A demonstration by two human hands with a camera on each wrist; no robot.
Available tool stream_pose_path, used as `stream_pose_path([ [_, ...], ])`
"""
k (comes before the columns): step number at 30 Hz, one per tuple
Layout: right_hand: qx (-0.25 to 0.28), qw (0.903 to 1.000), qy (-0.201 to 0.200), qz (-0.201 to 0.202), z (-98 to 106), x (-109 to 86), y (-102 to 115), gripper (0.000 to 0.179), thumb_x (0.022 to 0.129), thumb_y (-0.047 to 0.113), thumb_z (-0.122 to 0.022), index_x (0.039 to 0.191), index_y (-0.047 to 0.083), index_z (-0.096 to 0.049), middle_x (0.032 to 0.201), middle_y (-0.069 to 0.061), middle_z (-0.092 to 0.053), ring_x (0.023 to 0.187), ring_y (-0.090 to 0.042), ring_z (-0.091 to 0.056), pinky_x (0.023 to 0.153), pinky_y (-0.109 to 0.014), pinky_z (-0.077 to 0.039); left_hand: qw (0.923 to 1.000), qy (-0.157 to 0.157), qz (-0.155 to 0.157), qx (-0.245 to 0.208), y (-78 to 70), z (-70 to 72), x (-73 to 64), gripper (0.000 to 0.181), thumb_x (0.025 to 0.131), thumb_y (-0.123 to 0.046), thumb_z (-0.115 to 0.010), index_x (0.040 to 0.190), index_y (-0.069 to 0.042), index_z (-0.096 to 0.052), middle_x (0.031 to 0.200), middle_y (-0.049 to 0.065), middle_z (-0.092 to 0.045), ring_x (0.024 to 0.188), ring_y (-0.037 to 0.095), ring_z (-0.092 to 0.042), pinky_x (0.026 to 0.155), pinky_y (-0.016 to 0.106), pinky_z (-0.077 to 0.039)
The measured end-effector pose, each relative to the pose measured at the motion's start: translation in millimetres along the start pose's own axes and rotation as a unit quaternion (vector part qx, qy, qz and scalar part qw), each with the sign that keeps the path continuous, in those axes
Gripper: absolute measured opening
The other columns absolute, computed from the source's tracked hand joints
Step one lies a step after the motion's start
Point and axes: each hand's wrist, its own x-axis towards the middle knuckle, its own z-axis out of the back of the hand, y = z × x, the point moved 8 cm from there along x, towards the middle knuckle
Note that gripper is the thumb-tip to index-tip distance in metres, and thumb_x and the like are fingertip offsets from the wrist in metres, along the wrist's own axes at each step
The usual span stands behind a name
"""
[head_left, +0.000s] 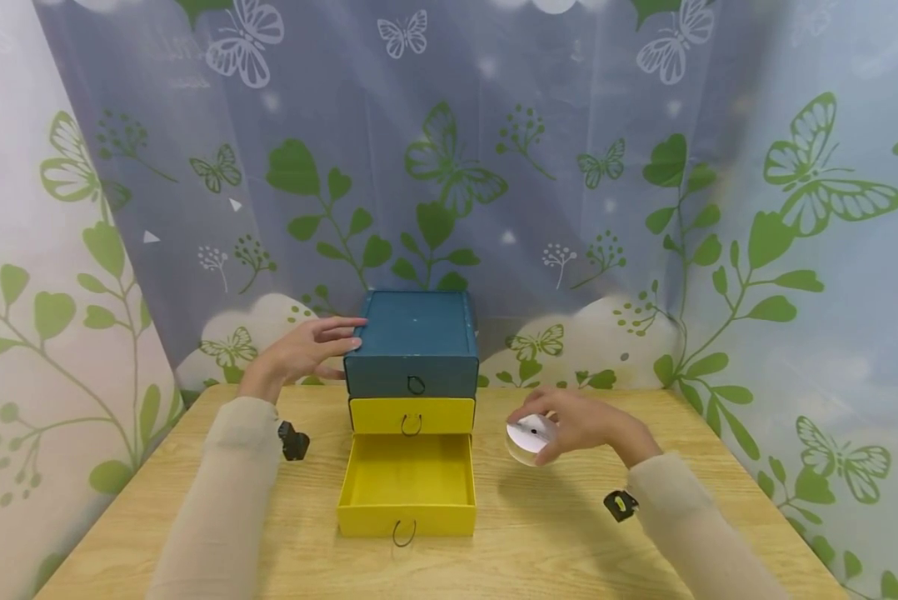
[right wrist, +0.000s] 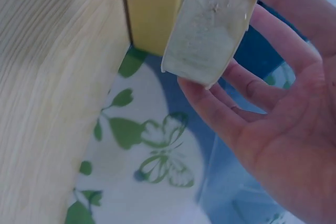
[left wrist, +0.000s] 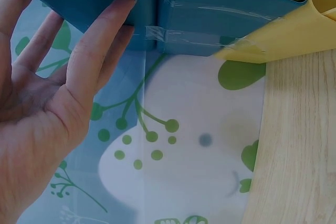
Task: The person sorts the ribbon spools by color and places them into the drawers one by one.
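Observation:
A small chest of drawers (head_left: 419, 327) stands at the back of the table, its blue top drawer (head_left: 381, 377) and yellow middle drawer (head_left: 374, 417) closed. The yellow bottom drawer (head_left: 407, 520) is pulled out, with nothing inside. My left hand (head_left: 302, 350) touches the chest's upper left side with extended fingers, thumb and fingertips on the blue wall (left wrist: 100, 3). To the right of the chest, my right hand (head_left: 584, 423) grips a round spool of pale ribbon (head_left: 524, 448) by its edge, above the table. The ribbon looks sheer, with small shiny specks, in the right wrist view.
The chest stands on a light wooden table (head_left: 546, 550). Behind it and at both sides hangs a curtain (head_left: 539, 275) printed with leaves and butterflies. Black loops (head_left: 404, 533) serve as drawer pulls. A dark wrist camera (head_left: 620, 505) sits below the right wrist.

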Motion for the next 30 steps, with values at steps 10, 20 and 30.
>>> stream_pose_path([
  [10, -0.005, 0.9982, 0.035, 0.048, -9, 8.2, 42, 0.058, 0.075, 0.022, -0.093, 0.130, 0.020, -0.073, 0.119, -0.004, -0.064, 0.108, -0.020, -0.055, 0.095, -0.042, -0.056, 1.0000, -0.002, -0.001, 0.003, -1.1, -0.1, -0.9, 0.064, 0.105, -0.031, -0.062, 0.162, -0.019, -0.035, 0.171, 0.019, -0.020, 0.154, 0.045, -0.030, 0.108, 0.057, -0.053],
  [20, -0.017, 0.9964, 0.059, 0.059, -21, 17.5, 66, 0.060, 0.076, 0.022, -0.093, 0.132, 0.025, -0.072, 0.125, -0.001, -0.064, 0.111, -0.017, -0.055, 0.094, -0.035, -0.053, 1.0000, -0.004, -0.001, 0.002, 0.2, -0.2, -0.7, 0.064, 0.105, -0.031, -0.062, 0.162, -0.019, -0.036, 0.171, 0.020, -0.020, 0.154, 0.046, -0.031, 0.108, 0.058, -0.053],
  [30, -0.040, 0.9946, 0.079, 0.053, -35, 35.6, 80, 0.058, 0.076, 0.025, -0.093, 0.130, 0.029, -0.073, 0.123, 0.002, -0.061, 0.108, -0.015, -0.054, 0.092, -0.030, -0.050, 1.0000, -0.004, 0.001, 0.000, 0.4, -0.6, -0.8, 0.064, 0.105, -0.031, -0.062, 0.162, -0.020, -0.036, 0.171, 0.020, -0.020, 0.154, 0.046, -0.031, 0.109, 0.060, -0.052],
])
